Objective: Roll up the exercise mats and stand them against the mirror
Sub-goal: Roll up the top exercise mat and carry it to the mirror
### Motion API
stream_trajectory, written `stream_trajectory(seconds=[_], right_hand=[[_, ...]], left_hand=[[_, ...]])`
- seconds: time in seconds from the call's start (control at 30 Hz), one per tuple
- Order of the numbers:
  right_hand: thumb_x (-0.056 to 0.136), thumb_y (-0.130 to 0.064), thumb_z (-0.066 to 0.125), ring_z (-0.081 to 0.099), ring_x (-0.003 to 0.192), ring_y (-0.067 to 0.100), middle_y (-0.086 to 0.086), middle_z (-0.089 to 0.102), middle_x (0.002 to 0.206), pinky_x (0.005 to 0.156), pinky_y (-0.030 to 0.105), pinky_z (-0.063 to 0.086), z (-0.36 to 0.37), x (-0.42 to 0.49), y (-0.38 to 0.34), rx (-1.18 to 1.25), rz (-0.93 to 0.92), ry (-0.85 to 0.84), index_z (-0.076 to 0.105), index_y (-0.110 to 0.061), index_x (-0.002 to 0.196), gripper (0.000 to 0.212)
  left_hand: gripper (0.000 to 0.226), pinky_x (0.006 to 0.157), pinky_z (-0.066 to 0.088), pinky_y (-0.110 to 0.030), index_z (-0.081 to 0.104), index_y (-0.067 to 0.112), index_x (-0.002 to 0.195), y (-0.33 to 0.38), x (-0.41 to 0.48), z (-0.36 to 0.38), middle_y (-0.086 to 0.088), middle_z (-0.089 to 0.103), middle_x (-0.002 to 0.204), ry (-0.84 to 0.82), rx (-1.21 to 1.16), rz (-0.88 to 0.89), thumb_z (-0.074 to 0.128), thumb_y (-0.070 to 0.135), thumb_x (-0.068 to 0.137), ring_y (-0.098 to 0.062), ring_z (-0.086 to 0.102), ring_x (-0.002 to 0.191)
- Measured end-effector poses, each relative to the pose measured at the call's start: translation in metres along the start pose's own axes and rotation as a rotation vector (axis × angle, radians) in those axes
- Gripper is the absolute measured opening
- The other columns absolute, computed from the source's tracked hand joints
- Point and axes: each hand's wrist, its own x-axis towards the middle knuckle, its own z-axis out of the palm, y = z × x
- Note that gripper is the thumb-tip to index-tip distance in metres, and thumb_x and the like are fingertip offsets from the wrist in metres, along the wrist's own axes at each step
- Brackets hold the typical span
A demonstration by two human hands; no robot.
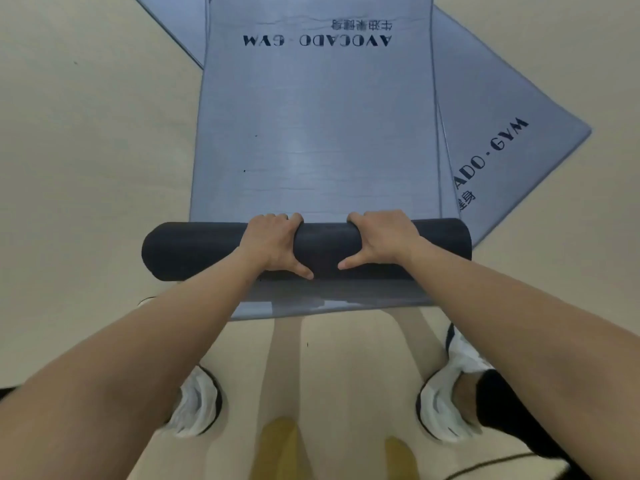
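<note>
A grey-blue exercise mat (317, 133) printed "AVOCADO GYM" lies flat on the floor ahead of me. Its near end is wound into a dark roll (194, 249) lying crosswise. My left hand (273, 242) grips the roll left of centre, fingers over the top, thumb at the near side. My right hand (381, 239) holds it the same way right of centre. Under the top mat lie more grey-blue mats: one (512, 133) sticks out at an angle to the right, another (173, 22) shows at the far left. No mirror is in view.
The floor (86, 150) is pale beige on both sides of the mats. My feet in white shoes (195, 403) (446, 407) stand just behind the roll. A thin dark cable (491, 462) crosses the floor at the bottom right.
</note>
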Motion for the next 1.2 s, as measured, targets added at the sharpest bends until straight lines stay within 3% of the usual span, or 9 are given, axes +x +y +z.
stream_trajectory(seconds=[0.1,0.17,0.33,0.57,0.67,0.8,1.0,1.1,1.2], right_hand=[[0.056,-0.099,0.060,0.059,0.076,0.022,-0.006,0.064,0.083,0.062,0.036,0.042,0.023,-0.036,-0.005,0.074,0.012,-0.085,0.054,-0.025,0.116,0.095],[0.055,-0.098,0.062,0.061,0.083,0.023,-0.004,0.067,0.093,0.069,0.038,0.047,0.036,-0.052,-0.007,0.124,0.016,-0.161,0.055,-0.027,0.115,0.094],[0.060,-0.091,0.069,0.061,0.099,0.023,-0.004,0.067,0.109,0.077,0.038,0.046,0.035,-0.070,-0.013,0.201,0.014,-0.244,0.056,-0.025,0.121,0.090],[0.066,-0.084,0.074,0.057,0.125,0.026,-0.003,0.060,0.140,0.089,0.039,0.043,0.025,-0.042,-0.004,0.265,0.062,-0.315,0.047,-0.028,0.145,0.100],[0.072,-0.087,0.064,0.054,0.131,0.029,0.001,0.056,0.145,0.099,0.044,0.042,0.017,-0.035,-0.003,0.130,0.127,-0.217,0.037,-0.031,0.156,0.105],[0.091,-0.076,0.050,0.052,0.126,0.032,0.007,0.053,0.143,0.103,0.047,0.042,0.008,-0.045,-0.008,-0.034,0.198,0.015,0.041,-0.027,0.154,0.081],[0.094,-0.071,0.048,0.042,0.140,0.031,0.006,0.044,0.156,0.112,0.049,0.040,0.018,-0.082,-0.037,0.026,0.161,0.009,0.036,-0.025,0.157,0.078],[0.093,-0.074,0.047,0.017,0.156,0.035,0.008,0.024,0.169,0.125,0.054,0.019,0.038,-0.087,-0.052,0.019,0.214,0.028,0.024,-0.026,0.162,0.087],[0.089,-0.081,0.040,-0.001,0.158,0.042,0.014,0.004,0.173,0.125,0.064,0.006,0.061,-0.088,-0.053,-0.102,0.184,0.044,0.008,-0.025,0.165,0.100]], left_hand=[[0.112,0.083,0.055,-0.043,0.048,0.026,0.123,0.023,-0.031,0.016,0.002,0.063,0.100,-0.105,-0.070,0.018,0.071,0.096,0.039,-0.025,0.064,0.091],[0.117,0.095,0.052,-0.044,0.043,0.025,0.140,0.037,-0.051,0.028,0.000,0.063,0.119,-0.153,-0.133,0.033,0.075,0.090,0.048,-0.026,0.062,0.105],[0.121,0.127,0.021,-0.050,0.014,0.020,0.164,0.060,-0.108,0.055,-0.007,0.029,0.165,0.034,-0.025,0.038,0.070,0.076,0.073,-0.033,0.028,0.151],[0.130,0.127,0.006,-0.063,-0.009,0.029,0.165,0.064,-0.130,0.095,-0.010,-0.001,0.175,0.123,0.051,-0.004,0.068,0.080,0.073,-0.042,-0.003,0.160],[0.132,0.127,-0.001,-0.062,-0.017,0.032,0.163,0.051,-0.106,0.093,-0.007,-0.011,0.174,0.092,0.006,0.021,0.060,0.089,0.071,-0.038,-0.012,0.159],[0.129,0.128,-0.001,-0.058,-0.005,0.036,0.164,0.033,-0.059,0.071,-0.003,0.006,0.174,0.114,-0.110,0.042,0.049,0.098,0.065,-0.035,0.001,0.160],[0.123,0.127,0.009,-0.055,0.013,0.036,0.164,0.012,-0.024,0.046,0.001,0.022,0.171,0.031,-0.214,0.083,0.041,0.103,0.064,-0.031,0.022,0.155],[0.121,0.125,0.016,-0.053,0.016,0.036,0.163,0.007,-0.012,0.039,0.003,0.029,0.169,0.010,-0.225,0.089,0.038,0.104,0.065,-0.029,0.029,0.152],[0.119,0.123,0.021,-0.050,0.020,0.037,0.163,0.001,0.001,0.028,0.004,0.034,0.166,-0.027,-0.263,0.088,0.039,0.103,0.066,-0.028,0.035,0.149]])
